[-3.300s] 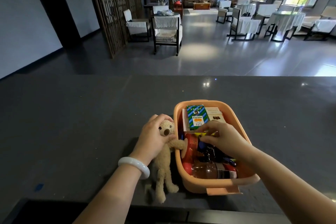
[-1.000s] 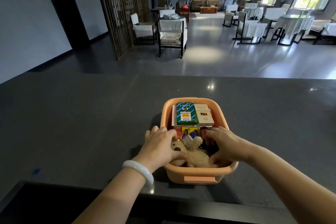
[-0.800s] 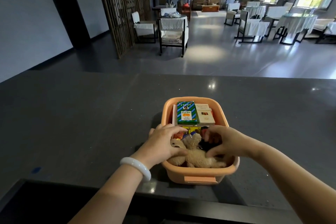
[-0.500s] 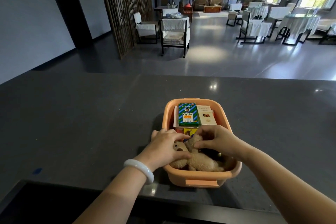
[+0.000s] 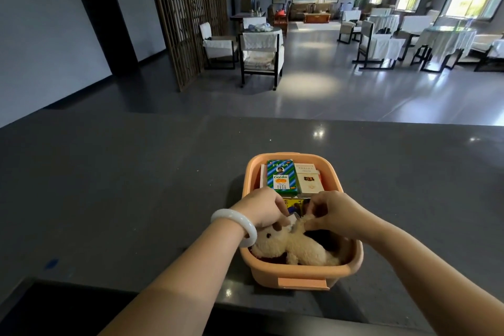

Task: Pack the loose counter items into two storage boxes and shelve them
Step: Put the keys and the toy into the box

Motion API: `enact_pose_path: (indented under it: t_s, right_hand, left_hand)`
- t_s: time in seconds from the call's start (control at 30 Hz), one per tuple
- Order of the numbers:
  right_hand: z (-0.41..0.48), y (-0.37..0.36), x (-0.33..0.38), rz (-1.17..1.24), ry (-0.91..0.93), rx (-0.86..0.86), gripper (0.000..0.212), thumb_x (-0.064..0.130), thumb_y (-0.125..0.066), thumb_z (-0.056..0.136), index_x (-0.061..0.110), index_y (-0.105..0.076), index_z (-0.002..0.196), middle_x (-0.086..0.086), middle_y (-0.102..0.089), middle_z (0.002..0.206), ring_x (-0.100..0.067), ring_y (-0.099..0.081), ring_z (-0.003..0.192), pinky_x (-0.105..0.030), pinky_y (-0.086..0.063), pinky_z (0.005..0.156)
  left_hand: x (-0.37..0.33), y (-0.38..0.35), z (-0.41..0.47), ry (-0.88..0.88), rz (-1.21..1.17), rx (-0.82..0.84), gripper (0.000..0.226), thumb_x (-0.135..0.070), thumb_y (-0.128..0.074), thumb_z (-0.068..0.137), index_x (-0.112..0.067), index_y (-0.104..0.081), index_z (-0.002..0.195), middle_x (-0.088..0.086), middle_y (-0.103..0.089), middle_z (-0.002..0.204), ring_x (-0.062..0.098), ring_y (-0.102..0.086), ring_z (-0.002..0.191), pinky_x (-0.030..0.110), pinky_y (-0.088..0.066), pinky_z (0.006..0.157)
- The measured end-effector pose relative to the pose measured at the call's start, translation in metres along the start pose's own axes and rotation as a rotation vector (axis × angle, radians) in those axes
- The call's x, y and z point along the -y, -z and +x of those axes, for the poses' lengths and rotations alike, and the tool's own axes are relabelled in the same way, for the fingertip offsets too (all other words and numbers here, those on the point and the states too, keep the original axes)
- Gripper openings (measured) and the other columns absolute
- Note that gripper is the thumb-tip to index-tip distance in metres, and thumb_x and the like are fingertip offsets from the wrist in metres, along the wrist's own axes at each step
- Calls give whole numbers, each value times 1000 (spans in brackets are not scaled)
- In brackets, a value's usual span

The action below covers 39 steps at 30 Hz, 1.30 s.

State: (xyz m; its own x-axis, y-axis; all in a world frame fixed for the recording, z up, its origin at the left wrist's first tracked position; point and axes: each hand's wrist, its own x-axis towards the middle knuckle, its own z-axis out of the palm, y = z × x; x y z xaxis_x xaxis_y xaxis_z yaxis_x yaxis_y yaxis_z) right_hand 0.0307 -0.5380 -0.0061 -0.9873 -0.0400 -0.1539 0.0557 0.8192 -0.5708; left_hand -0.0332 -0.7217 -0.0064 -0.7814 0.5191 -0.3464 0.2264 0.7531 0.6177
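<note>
Bear point(image 5: 297, 248) is now laid in the box point(image 5: 300, 273), no longer beside it, under both hands. Its head is gripped by the left hand point(image 5: 261, 207), a paw pinched by the right hand point(image 5: 335, 211); packing seems nearly done.

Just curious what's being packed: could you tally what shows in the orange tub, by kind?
Plush bear: 1
Flat cartons: 2, a green-striped carton and a white carton
Yellow packet, partly hidden: 1
Total: 4 plainly visible; more lies hidden underneath.

The teddy bear point(image 5: 297, 249) hides items lower in the storage box point(image 5: 300, 272).
</note>
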Motion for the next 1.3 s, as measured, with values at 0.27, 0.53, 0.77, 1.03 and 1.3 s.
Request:
enact_pose_path:
  t_s: [0.27,0.53,0.77,1.03,1.3]
  right_hand:
    - [6,3,4,-43,-31,6,15,29,-79,77,19,-68,81,8,-66,82,-7,-61,78,-16,-48,64]
    - [5,-5,-5,-12,17,-5,20,28,-77,78,31,-63,92,10,-64,91,-6,-62,84,-22,-53,73]
    - [7,-5,-6,-87,56,84,11,28,-73,82,33,-68,91,14,-63,97,-3,-60,89,-20,-52,79]
    - [38,8,-26,-297,-50,-339,48,59,-60,84,32,-62,124,3,-41,136,-22,-29,123,-39,-28,104]
    - [60,3,-38,-246,-138,-265,50,63,-63,79,29,-65,115,-3,-24,153,-32,-18,136,-50,-23,111]
  left_hand:
    - [1,-2,4,-43,-54,-280,8,-23,-66,92,-17,-65,99,-4,-64,103,11,-60,94,28,-49,82]
    - [10,-10,-3,-209,-70,-298,23,-29,-62,95,-25,-63,117,-8,-56,124,7,-56,111,20,-47,86]
    - [15,-11,-8,-265,130,-170,32,-43,-54,97,-24,-68,119,-8,-55,123,8,-46,115,28,-42,97]
    - [36,18,29,-102,342,-453,56,-53,-64,86,-28,-53,136,-5,-37,147,18,-24,140,44,-21,114]
    - [35,5,58,-66,432,-406,83,-61,-62,84,-32,-25,152,0,-11,161,29,-5,148,53,-12,118]
